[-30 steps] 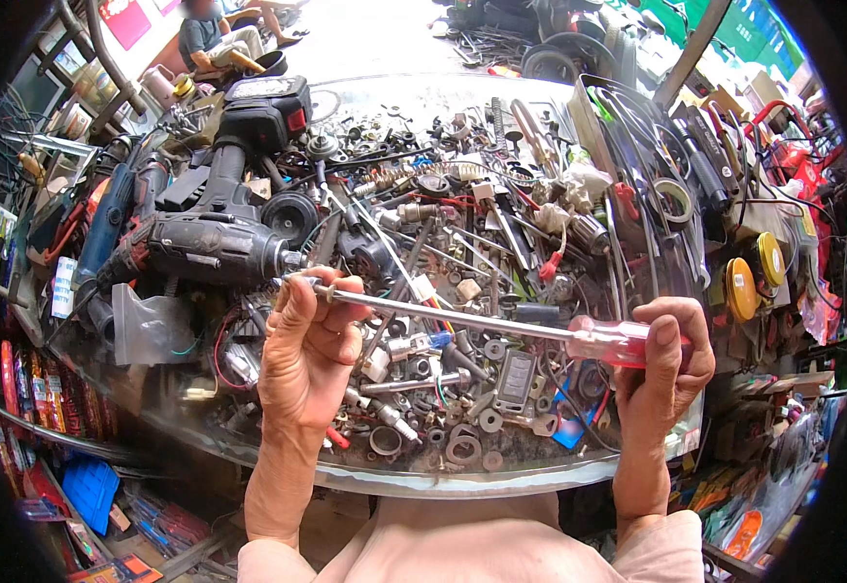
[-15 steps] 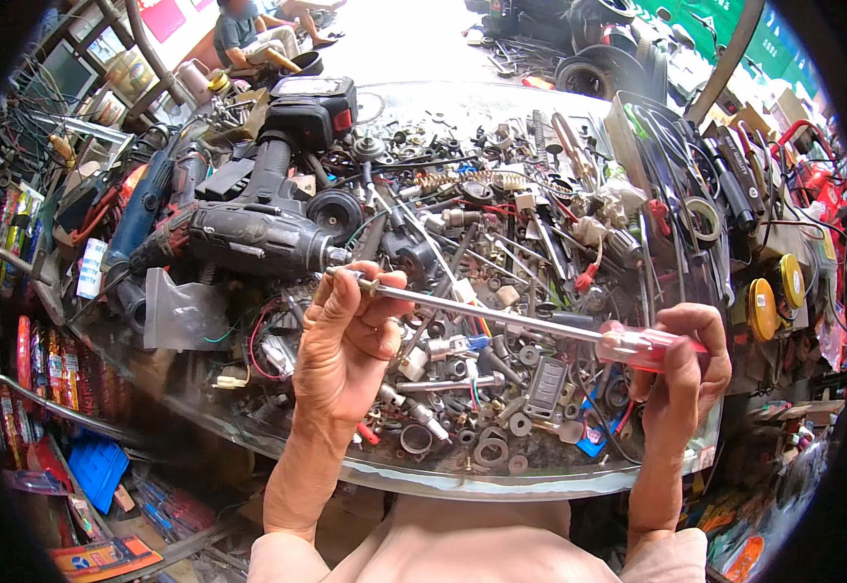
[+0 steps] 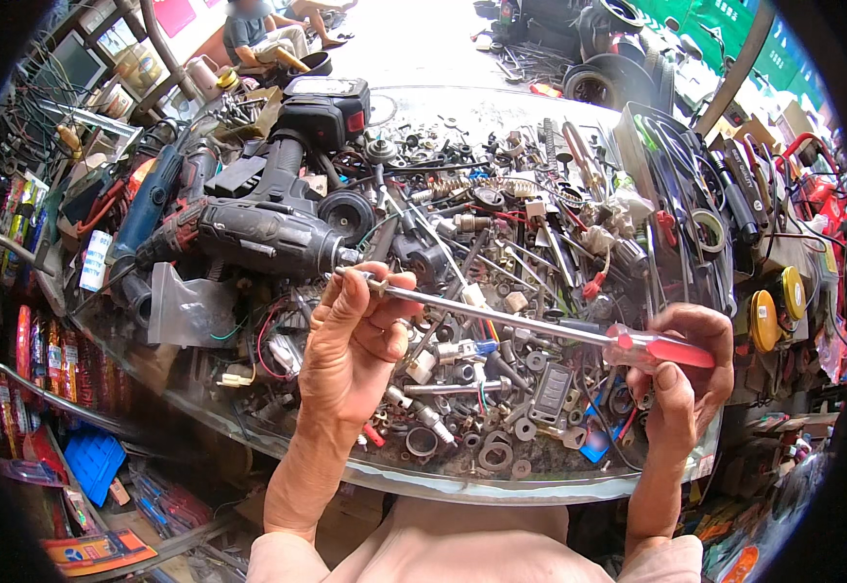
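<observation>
A long screwdriver (image 3: 511,317) with a clear red handle (image 3: 659,350) spans the space between my hands, above the bench. My right hand (image 3: 681,374) holds the handle, fingers curled behind it and the thumb low in front. At the other end, my left hand (image 3: 354,335) pinches a small brassy metal piece (image 3: 377,286) against the shaft's tip. The fingers partly hide that piece, so I cannot tell its exact kind. Just beyond the left fingertips lies a black cordless impact wrench (image 3: 268,228), its square drive pointing toward them.
Loose washers, bolts, springs and wires cover the glass-topped bench (image 3: 501,493). A blue angle grinder (image 3: 150,199) and a plastic bag (image 3: 190,306) lie left. A clear bin (image 3: 637,126) of cables and tape stands right. Someone (image 3: 263,39) sits at the far left.
The right thumb has slid down off the handle, showing more of it, and the handle has turned slightly. My left hand keeps its pinch at the tip. The view has shifted a little.
</observation>
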`<control>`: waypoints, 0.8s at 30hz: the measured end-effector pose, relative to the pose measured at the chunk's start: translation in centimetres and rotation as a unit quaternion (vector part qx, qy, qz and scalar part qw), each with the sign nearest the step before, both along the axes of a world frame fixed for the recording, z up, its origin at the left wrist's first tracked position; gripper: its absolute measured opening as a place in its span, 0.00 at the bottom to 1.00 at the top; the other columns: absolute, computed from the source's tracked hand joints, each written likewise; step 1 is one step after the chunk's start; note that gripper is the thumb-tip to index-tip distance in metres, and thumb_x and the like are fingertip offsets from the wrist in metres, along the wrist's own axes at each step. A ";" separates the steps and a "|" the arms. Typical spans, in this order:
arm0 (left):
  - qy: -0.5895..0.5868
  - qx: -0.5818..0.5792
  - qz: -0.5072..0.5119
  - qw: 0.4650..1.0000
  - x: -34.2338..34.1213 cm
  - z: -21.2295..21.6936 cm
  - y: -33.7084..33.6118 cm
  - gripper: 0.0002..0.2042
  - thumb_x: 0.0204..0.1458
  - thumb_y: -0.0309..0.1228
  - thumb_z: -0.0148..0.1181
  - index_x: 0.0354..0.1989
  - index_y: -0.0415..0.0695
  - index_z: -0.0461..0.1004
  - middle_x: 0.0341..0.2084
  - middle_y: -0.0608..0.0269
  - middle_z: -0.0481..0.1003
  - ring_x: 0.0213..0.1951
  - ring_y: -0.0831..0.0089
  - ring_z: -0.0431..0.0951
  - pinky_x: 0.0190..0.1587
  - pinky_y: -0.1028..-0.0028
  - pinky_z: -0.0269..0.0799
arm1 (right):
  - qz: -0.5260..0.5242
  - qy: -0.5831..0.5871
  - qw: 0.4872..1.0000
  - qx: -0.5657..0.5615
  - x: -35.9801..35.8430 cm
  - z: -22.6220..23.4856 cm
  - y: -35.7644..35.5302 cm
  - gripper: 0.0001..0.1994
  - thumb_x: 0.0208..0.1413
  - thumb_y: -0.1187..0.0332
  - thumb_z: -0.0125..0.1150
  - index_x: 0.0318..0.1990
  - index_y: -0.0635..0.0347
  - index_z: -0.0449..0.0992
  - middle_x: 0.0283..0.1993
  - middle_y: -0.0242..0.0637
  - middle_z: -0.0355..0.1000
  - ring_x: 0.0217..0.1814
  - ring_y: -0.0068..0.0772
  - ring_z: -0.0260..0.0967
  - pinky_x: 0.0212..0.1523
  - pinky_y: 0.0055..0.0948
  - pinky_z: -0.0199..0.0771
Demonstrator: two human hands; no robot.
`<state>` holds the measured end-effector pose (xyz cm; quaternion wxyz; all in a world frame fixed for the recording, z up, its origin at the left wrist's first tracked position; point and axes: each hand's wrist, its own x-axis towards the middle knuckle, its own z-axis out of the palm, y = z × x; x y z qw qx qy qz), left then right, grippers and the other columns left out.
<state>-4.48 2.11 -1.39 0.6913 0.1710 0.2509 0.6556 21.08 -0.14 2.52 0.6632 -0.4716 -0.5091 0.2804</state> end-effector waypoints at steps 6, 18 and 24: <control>0.001 -0.007 -0.004 1.000 0.0 0.1 -0.2 0.13 0.55 0.37 0.54 0.42 0.42 0.71 0.37 0.51 0.77 0.35 0.67 0.80 0.22 0.79 0.72 | -0.018 -0.010 0.990 -0.140 2.0 0.1 -1.2 0.19 0.51 0.53 0.60 0.37 0.63 0.70 0.25 0.28 0.66 0.15 0.12 0.59 0.13 0.11 0.52; 0.011 -0.011 -0.006 1.000 0.1 0.0 -0.3 0.12 0.55 0.38 0.54 0.42 0.43 0.71 0.37 0.53 0.77 0.35 0.67 0.80 0.22 0.80 0.70 | -0.026 -0.024 0.988 -0.154 2.8 -0.5 -1.4 0.23 0.48 0.52 0.63 0.41 0.63 0.69 0.28 0.31 0.67 0.22 0.16 0.64 0.22 0.13 0.62; 0.009 -0.019 0.004 1.000 -0.2 0.1 0.0 0.12 0.55 0.38 0.54 0.42 0.43 0.71 0.36 0.53 0.77 0.35 0.68 0.80 0.22 0.79 0.70 | 0.029 -0.061 0.997 -0.045 1.1 0.3 -0.8 0.27 0.46 0.53 0.64 0.46 0.63 0.65 0.28 0.33 0.68 0.20 0.15 0.63 0.21 0.11 0.60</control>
